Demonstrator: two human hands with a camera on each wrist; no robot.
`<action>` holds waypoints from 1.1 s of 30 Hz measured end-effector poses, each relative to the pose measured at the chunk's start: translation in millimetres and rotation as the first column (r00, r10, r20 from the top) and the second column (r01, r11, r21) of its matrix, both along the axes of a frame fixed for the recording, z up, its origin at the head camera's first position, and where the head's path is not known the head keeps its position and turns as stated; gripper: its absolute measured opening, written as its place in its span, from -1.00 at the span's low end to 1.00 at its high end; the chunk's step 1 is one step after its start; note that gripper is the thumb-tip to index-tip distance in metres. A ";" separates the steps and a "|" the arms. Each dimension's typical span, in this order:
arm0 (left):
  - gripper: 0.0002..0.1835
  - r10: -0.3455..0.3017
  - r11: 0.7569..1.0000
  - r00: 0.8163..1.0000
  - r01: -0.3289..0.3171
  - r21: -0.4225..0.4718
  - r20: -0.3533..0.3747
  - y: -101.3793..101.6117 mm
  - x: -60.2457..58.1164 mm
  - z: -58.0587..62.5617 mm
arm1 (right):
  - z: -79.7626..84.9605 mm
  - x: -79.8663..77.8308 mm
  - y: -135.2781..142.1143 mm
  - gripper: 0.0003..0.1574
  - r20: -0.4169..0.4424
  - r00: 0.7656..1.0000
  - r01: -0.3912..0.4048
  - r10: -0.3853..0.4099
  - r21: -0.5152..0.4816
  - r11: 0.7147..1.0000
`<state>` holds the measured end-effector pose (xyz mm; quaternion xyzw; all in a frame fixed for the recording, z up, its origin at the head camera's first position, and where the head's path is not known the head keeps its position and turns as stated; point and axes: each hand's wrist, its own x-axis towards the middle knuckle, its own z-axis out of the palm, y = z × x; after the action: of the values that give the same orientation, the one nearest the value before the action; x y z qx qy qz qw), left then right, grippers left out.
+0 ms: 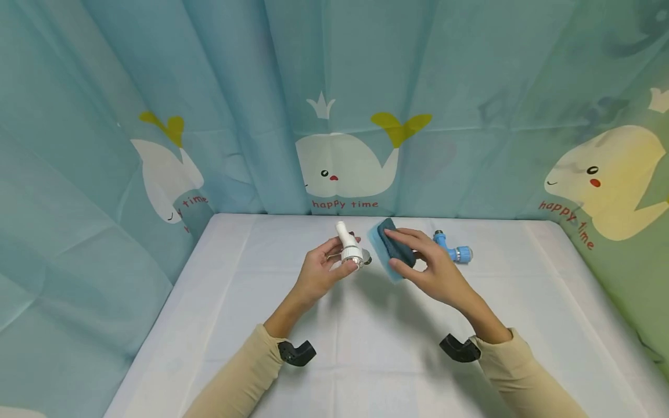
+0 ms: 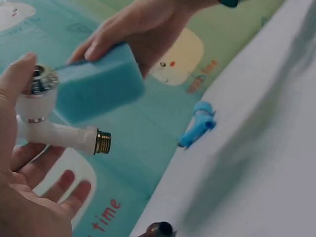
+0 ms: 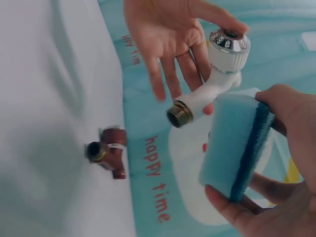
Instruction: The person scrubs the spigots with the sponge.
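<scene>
Between thumb and fingers, my left hand (image 1: 320,268) holds a white plastic angle valve (image 1: 349,244) with a chrome-ringed knob. Its brass-threaded outlet (image 2: 102,141) points toward the sponge side, as the left wrist view shows. My right hand (image 1: 436,268) grips a light-blue sponge (image 3: 224,143) by its edges; a dark-blue scouring layer (image 3: 253,148) covers one face. The sponge is held close beside the valve, above the table. In the right wrist view, the left thumb presses the knob end while the other fingers spread behind the body.
A blue valve (image 1: 460,253) lies on the white table (image 1: 366,360) beyond my right hand. A brown-red valve (image 3: 114,150) also lies there, mostly hidden behind the left hand in the head view. Whale-print curtains (image 1: 345,162) enclose the table's back and sides.
</scene>
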<state>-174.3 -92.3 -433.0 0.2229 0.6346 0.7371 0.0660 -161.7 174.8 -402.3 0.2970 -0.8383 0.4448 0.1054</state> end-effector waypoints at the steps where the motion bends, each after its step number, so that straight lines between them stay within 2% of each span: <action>1: -0.24 0.009 1.000 1.000 -0.009 -0.002 0.007 0.3 0.4 0.9 | 2.7 1.9 -2.4 -0.28 -0.033 0.999 0.003 -0.003 0.001 1.000; 5: -0.17 -0.028 1.000 0.999 0.029 -0.007 0.024 1.1 2.4 1.8 | 9.5 6.9 -14.4 -0.24 -0.163 0.986 -0.034 0.037 0.019 0.999; 9: -0.08 -0.066 0.996 0.998 0.065 -0.061 -0.008 0.3 4.2 0.3 | 8.3 6.5 -20.4 -0.26 -0.212 0.973 -0.072 0.086 0.074 0.995; 13: -0.06 -0.064 0.987 0.997 0.057 -0.148 -0.039 -2.9 4.4 0.4 | 7.1 3.8 -16.8 -0.30 -0.263 0.963 -0.031 0.063 0.123 0.992; 18: -0.18 -0.085 0.973 0.992 0.063 -0.223 -0.090 -3.5 2.2 3.3 | 10.6 1.3 -16.8 -0.30 -0.334 0.938 -0.023 0.091 0.203 0.979; 22: -0.20 -0.077 0.954 0.994 0.052 -0.297 -0.074 -4.1 2.5 3.6 | 10.2 -3.4 -18.1 -0.29 -0.415 0.907 0.053 0.071 0.281 0.958; 24: -0.22 -0.080 0.946 0.995 0.056 -0.320 -0.062 -5.0 2.7 2.6 | 10.2 -5.0 -18.9 -0.30 -0.413 0.908 0.052 0.074 0.286 0.957; 27: -0.27 -0.102 0.947 0.993 0.080 -0.312 -0.055 -6.7 3.6 2.0 | 11.0 -5.1 -19.7 -0.31 -0.380 0.917 -0.004 0.120 0.293 0.956; 29: -0.27 -0.127 0.955 0.991 0.112 -0.275 -0.039 -8.0 4.9 2.2 | 12.1 -5.2 -18.6 -0.31 -0.375 0.915 -0.029 0.150 0.308 0.951; 33: -0.29 -0.130 0.970 0.992 0.127 -0.207 -0.001 -9.1 6.3 1.7 | 15.6 -9.6 -12.5 -0.30 -0.416 0.907 0.057 0.073 0.294 0.954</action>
<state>-167.9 -101.5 -431.3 0.2607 0.6922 0.6599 0.1318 -171.3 162.3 -386.7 0.4020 -0.8519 0.2386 0.2360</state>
